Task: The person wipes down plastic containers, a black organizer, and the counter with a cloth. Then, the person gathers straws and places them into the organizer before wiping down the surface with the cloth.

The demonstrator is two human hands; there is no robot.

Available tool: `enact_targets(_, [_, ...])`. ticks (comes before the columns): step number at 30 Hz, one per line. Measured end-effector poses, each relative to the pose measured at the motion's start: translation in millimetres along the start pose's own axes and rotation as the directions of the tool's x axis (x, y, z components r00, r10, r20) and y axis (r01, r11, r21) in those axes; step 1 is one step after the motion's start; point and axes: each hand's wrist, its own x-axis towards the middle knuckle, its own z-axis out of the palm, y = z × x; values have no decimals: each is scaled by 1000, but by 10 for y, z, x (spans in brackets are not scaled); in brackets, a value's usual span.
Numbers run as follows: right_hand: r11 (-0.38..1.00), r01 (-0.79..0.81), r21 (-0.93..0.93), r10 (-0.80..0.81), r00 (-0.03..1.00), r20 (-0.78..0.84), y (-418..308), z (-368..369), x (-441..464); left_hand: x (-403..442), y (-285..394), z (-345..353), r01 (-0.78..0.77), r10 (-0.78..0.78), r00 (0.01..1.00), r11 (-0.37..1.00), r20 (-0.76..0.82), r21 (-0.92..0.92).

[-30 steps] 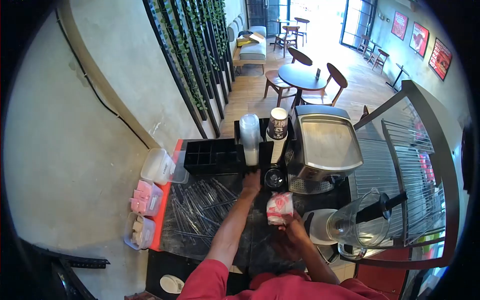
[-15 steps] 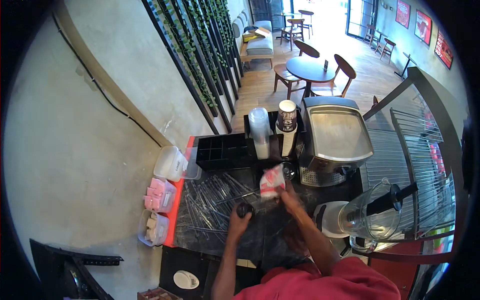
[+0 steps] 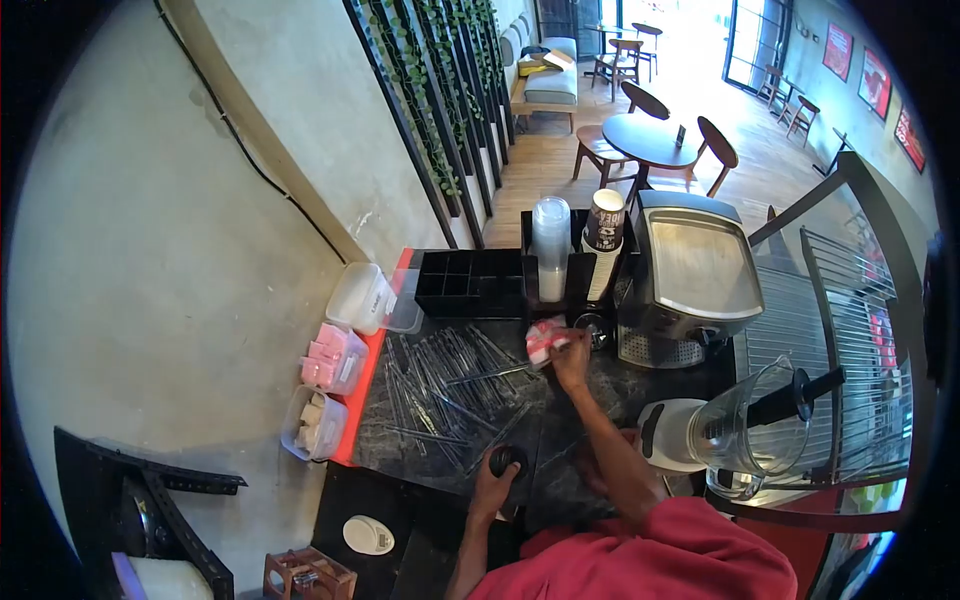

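My left hand (image 3: 492,488) grips a round black lid (image 3: 507,461) near the front edge of the dark counter (image 3: 545,440). Farther forward, my right hand (image 3: 571,362) holds a crumpled white-and-red cloth or packet (image 3: 546,341), just in front of the black cup holder. In that holder stand clear plastic cups (image 3: 551,240) and paper cups (image 3: 606,225). Beside my right hand lies another dark round lid (image 3: 592,328), partly covered by it. Many wrapped straws (image 3: 440,390) are spread over the counter to the left of my hands.
An empty black organizer (image 3: 468,285) sits behind the straws. Plastic tubs (image 3: 335,357) line the left edge. To the right stand a metal-topped machine (image 3: 700,260) and a blender (image 3: 750,430). A small white scale (image 3: 368,535) lies at the lower left.
My left hand has come back from the cup holder and now has a black lid in it. My right hand has moved the white-and-red item forward, toward the holder. The view has shifted.
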Motion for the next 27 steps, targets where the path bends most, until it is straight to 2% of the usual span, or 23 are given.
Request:
enact_targets(1, [983, -117, 143, 121, 992, -19, -55, -4, 36, 10, 9, -9, 6, -5, 1000, 999, -12, 40])
enact_targets(2, [995, 29, 92, -15, 989, -148, -89, 10, 61, 22, 20, -12, 11, -9, 1000, 997, -26, 78])
enact_targets(3, [995, 29, 92, -15, 989, -149, -132, 11, 97, 27, 30, -24, 10, -8, 1000, 997, -25, 79])
enact_targets(5, [900, -189, 393, 196, 980, 23, -113, 59, 166, 35, 70, -58, 30, -30, 999, 1000, 13, 3])
enact_targets(6, [900, -185, 395, 192, 981, 24, -109, 75, 181, 35, 97, -73, 26, -26, 1000, 1000, 10, 2])
enact_targets(7, [983, 71, -171, -69, 998, 15, -119, 86, 187, 20, 145, -94, 15, -15, 1000, 1000, -2, 8])
enact_targets(8, [681, 311, -663, -286, 946, 150, -128, 112, 179, -21, 182, -115, 9, -9, 1000, 1000, -15, 14])
enact_targets(9, [687, 233, -688, -205, 971, 125, -142, 156, 146, -72, 218, -126, 11, -10, 1000, 1000, -24, 13])
enact_targets(10, [691, 240, -682, -209, 969, 130, -249, 115, 163, -116, 265, -124, 20, -21, 998, 1000, -57, -17])
enact_targets(12, [710, 196, -676, -115, 980, 164, -388, 43, 199, -161, 266, -131, 36, -41, 994, 998, -98, -46])
enact_targets(13, [754, 280, -594, -95, 941, 323, -234, 25, 241, -174, 248, -126, 53, -61, 994, 995, -91, -84])
enact_targets(14, [754, 282, -593, -89, 939, 332, -186, 21, 278, -212, 224, -103, 75, -85, 993, 989, -80, -124])
enact_targets(16, [791, 431, -434, -108, 797, 595, -66, -4, 339, -175, -1, -63, 80, -86, 995, 991, -48, -106])
enact_targets(17, [776, 443, -449, -49, 753, 657, -30, 36, 443, -116, -25, -36, 57, -59, 998, 995, -18, -86])
enact_targets(18, [924, 328, -196, -101, 705, 702, 144, 132, 619, -81, -53, -15, 56, -57, 998, 995, -17, -83])
enact_targets(19, [983, 170, 72, -168, 663, 730, 491, 333, 776, -70, -39, 16, 33, -33, 999, 997, -3, -74])
enact_targets(20, [850, 487, -201, -219, 674, 705, 870, 651, 876, -61, -19, 44, 11, -10, 1000, 998, 12, -64])
enact_targets(21, [851, 486, -200, -221, 675, 704, 777, 626, 869, -45, 34, 79, 9, -9, 1000, 998, 11, -61])
enact_targets(23, [880, 353, -318, -87, 777, 623, 423, 495, 839, -49, 208, 156, -75, 75, 997, 997, 38, 6])
enact_targets(24, [881, 353, -314, -88, 776, 625, 360, 422, 876, -54, 293, 198, -73, 73, 997, 997, 34, 8])
enact_targets(26, [951, 104, -291, 187, 555, 811, 305, 313, 991, -27, 452, 259, -43, 40, 999, 994, 26, 103])
enact_targets(27, [952, 105, -289, 186, 553, 812, 270, 281, 973, 55, 478, 266, -41, 39, 999, 994, 24, 103])
